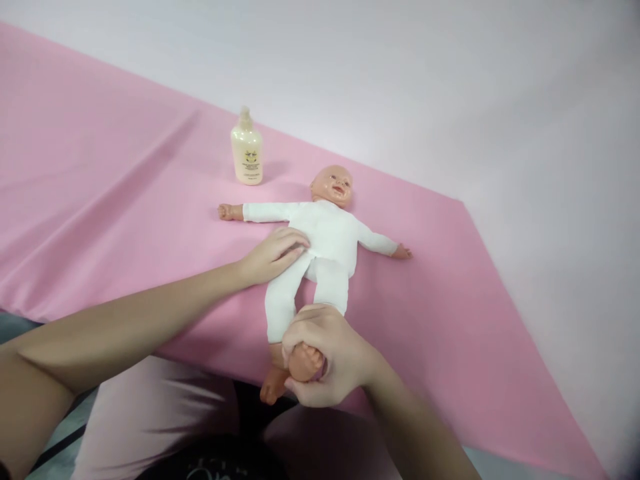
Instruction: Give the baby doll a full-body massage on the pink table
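Observation:
A baby doll point(330, 233) with a white cloth body lies on its back, head away from me and arms spread. My right hand point(333, 357) is wrapped round one of the doll's feet point(306, 362), whose toes show between thumb and fingers. The other foot point(273, 385) hangs free just left of that grip. Resting on the doll's hip and upper leg, my left hand point(277, 255) lies fairly flat with its fingers stretched out, holding nothing.
A pale yellow pump bottle point(247, 150) with a dark printed label stands upright beyond the doll's outstretched arm. Pink cloth point(425, 320) covers the table, with folds at the left. The table's near edge runs just above my lap, and a white surface lies beyond its far edge.

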Motion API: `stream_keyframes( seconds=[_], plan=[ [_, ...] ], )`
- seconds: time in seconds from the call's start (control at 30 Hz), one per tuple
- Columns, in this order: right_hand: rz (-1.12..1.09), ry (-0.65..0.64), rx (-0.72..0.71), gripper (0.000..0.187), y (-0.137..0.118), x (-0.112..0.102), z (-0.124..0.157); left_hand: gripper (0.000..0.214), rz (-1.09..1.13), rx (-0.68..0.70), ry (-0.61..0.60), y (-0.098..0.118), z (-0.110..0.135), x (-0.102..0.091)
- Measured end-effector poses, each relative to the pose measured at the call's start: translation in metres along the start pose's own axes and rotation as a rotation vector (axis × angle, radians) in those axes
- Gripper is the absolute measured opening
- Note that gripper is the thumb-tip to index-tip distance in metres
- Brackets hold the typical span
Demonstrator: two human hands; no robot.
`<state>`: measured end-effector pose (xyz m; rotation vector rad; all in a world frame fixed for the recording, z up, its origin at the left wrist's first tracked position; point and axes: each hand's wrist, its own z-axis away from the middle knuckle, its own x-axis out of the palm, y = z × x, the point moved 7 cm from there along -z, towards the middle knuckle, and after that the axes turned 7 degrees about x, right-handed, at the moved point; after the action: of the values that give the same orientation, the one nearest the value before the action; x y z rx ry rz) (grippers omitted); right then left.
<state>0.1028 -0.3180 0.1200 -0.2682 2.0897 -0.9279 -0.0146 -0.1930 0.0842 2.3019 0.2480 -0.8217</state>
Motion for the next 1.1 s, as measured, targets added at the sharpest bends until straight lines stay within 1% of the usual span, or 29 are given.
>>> stream_keyframes(
  seconds=[0.1,0.23,0.37,0.5,0.6,0.63,0.7,0.77,0.83,0.9,0.97,1.03,1.07,1.1],
  plan=[
    [-0.069,-0.131,0.069,0.022,0.006,0.003,0.0,0.025,0.021,-0.016,-0.008,-0.004,0.0,0.002],
    [-0.092,-0.306,0.14,0.021,0.011,0.01,0.001,0.025,0.042,-0.018,-0.011,-0.006,0.001,0.002],
    [-0.11,-0.408,0.149,0.017,0.014,0.017,0.001,0.025,0.069,0.009,-0.009,-0.006,0.0,0.001],
    [-0.255,-0.529,0.107,0.013,0.015,0.022,0.003,0.027,0.083,-0.006,-0.009,-0.007,-0.001,0.001],
    [-0.319,-0.581,0.164,0.015,0.017,0.022,0.003,0.028,0.094,-0.001,0.001,-0.007,-0.001,0.001],
    [-0.361,-0.605,0.199,0.013,0.017,0.022,0.005,0.027,0.096,0.003,0.003,-0.007,-0.001,0.001],
    [-0.512,-0.659,0.291,0.01,0.015,0.022,0.009,0.027,0.099,0.012,0.003,-0.007,-0.002,0.001],
    [-0.694,-0.681,0.374,0.023,0.01,0.021,0.013,0.026,0.102,0.018,0.001,-0.006,-0.002,0.001],
    [-0.812,-0.662,0.41,0.038,0.006,0.018,0.015,0.025,0.102,0.02,-0.003,-0.006,-0.002,0.001],
    [-0.819,-0.609,0.387,0.044,0.007,0.012,0.015,0.025,0.098,0.017,-0.005,-0.006,-0.002,0.001],
    [-0.778,-0.528,0.32,0.047,0.013,0.002,0.012,0.026,0.092,0.012,-0.007,-0.006,-0.001,0.001],
    [-0.704,-0.351,0.231,0.046,0.028,-0.017,0.008,0.027,0.089,0.005,-0.011,-0.007,-0.002,0.002],
    [-0.647,-0.21,0.195,0.043,0.039,-0.032,0.006,0.027,0.088,0.001,-0.012,-0.007,-0.002,0.002],
    [-0.547,-0.027,0.186,0.04,0.053,-0.05,0.006,0.027,0.088,-0.001,-0.011,-0.008,-0.002,0.002]
  ],
)
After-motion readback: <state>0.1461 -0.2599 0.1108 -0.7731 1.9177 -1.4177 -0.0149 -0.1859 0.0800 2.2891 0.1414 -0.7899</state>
